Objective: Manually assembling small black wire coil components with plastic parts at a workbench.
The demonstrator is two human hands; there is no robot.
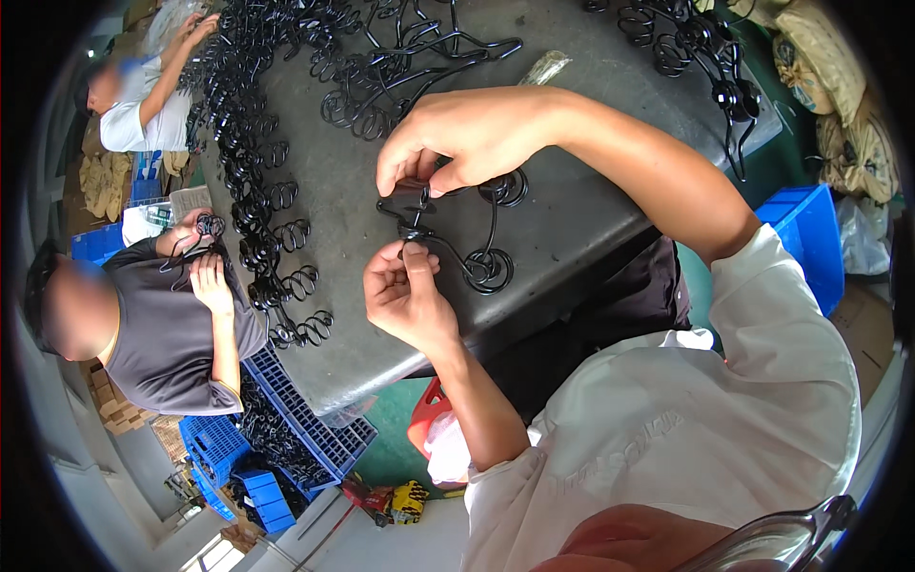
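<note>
Both of my hands work on one black double torsion spring (pixel 492 234) over the dark table top. Its two coils lie to the right of my fingers, joined by a bent wire. My left hand (pixel 412 297) is closed, thumb and fingers pinching the spring's lower wire end near a small dark fitting. My right hand (pixel 467 143) reaches from the upper right, its curled fingers and thumb closed on the upper wire end. The fingers partly cover the spring's ends, so how they join cannot be made out.
A long pile of black springs (pixel 257 191) runs along the table's (pixel 353 324) left side, with more wire springs (pixel 400 67) at the back and others (pixel 729 91) at the far right. A person (pixel 172 324) holds a spring at left; another (pixel 152 95) sits farther off. Blue crates (pixel 310 419) stand below.
</note>
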